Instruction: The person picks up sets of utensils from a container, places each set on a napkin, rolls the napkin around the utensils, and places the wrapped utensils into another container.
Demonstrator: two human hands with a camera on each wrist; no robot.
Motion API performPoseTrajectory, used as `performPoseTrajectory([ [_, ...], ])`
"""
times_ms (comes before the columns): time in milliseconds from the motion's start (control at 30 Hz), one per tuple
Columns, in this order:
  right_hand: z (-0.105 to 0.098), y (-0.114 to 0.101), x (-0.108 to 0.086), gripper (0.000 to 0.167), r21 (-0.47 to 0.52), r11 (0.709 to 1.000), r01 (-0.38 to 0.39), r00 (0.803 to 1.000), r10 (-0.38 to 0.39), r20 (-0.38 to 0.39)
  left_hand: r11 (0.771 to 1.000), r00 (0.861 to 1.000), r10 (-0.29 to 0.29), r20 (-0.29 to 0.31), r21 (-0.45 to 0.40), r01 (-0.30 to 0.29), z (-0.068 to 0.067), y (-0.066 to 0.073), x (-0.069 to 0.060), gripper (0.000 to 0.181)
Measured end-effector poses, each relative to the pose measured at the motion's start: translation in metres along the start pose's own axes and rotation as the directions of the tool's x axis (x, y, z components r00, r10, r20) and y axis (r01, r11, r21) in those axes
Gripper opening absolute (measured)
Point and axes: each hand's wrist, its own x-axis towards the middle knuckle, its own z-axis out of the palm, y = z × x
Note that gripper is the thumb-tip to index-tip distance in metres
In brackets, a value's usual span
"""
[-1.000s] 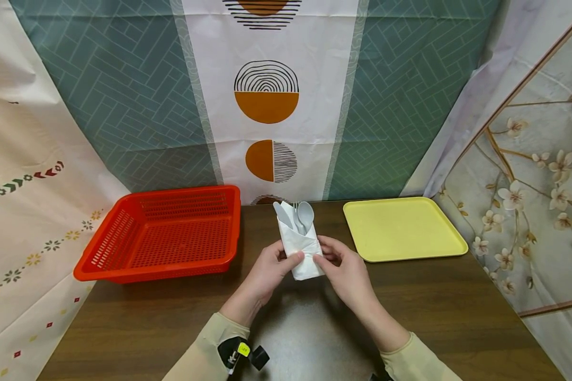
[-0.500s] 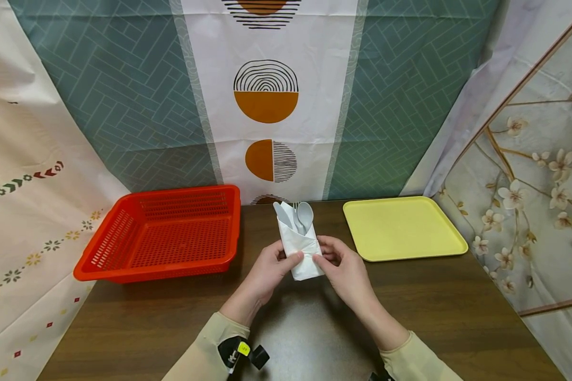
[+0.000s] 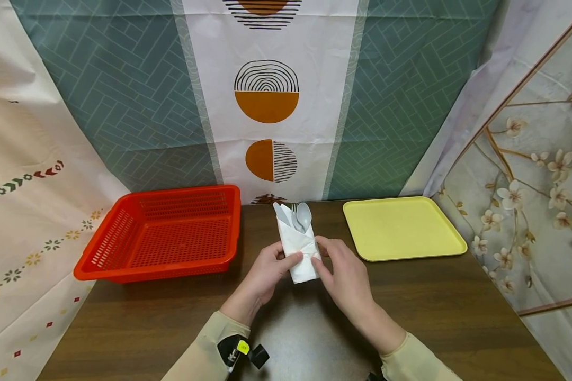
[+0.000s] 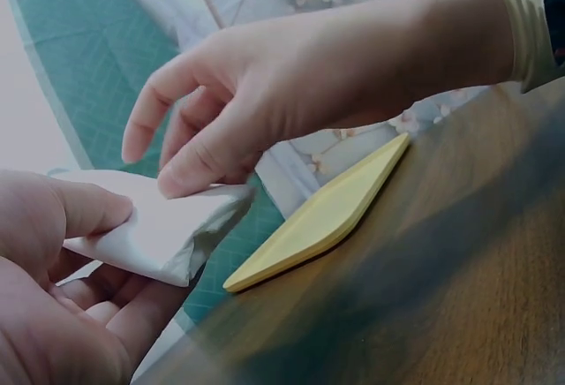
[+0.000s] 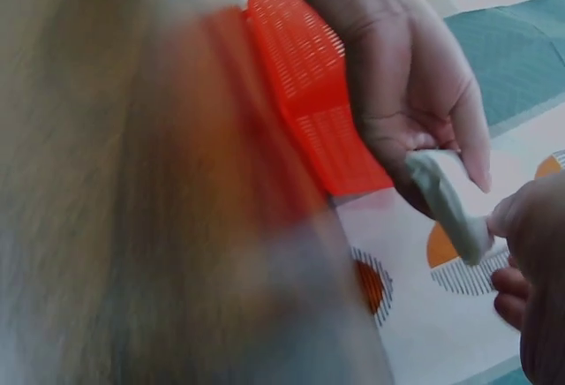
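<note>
A white paper napkin [image 3: 299, 251] is folded into a pocket, held above the table. Out of its top stick a pale plastic knife [image 3: 281, 212], a fork [image 3: 294, 208] and a spoon [image 3: 304, 214]. My left hand [image 3: 269, 270] grips the pocket from the left, thumb on its front and fingers behind. At the right edge is my right hand [image 3: 345, 275]. In the left wrist view, the thumb of that right hand [image 4: 238, 111] touches the napkin [image 4: 163, 222], while its other fingers stand off, loosely bent. The cutlery is hidden in both wrist views.
A red plastic basket [image 3: 233, 238] stands on the dark wooden table [image 3: 162, 323] at the left. At the back right lies a yellow tray [image 3: 405, 230]. Patterned cloths [image 3: 386, 95] hang behind and on both sides.
The right hand has loosened and shifted slightly at the napkin's right edge. The napkin pocket has tilted a little and moved slightly left and down. The left hand has barely moved.
</note>
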Motion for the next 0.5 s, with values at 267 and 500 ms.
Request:
performPoseTrajectory([
  [267,-0.002,0.014,-0.003,0.04,-0.065,0.94,0.335,0.942,-0.336,-0.005,1.0,1.0,-0.023,0.003,0.002,0.023,0.0,0.001,-0.001,0.037],
  [500,-0.005,0.017,-0.005,0.044,-0.094,0.871,0.483,0.876,-0.48,0.051,0.999,0.999,-0.043,-0.007,0.003,0.043,0.0,0.0,-0.002,0.038],
])
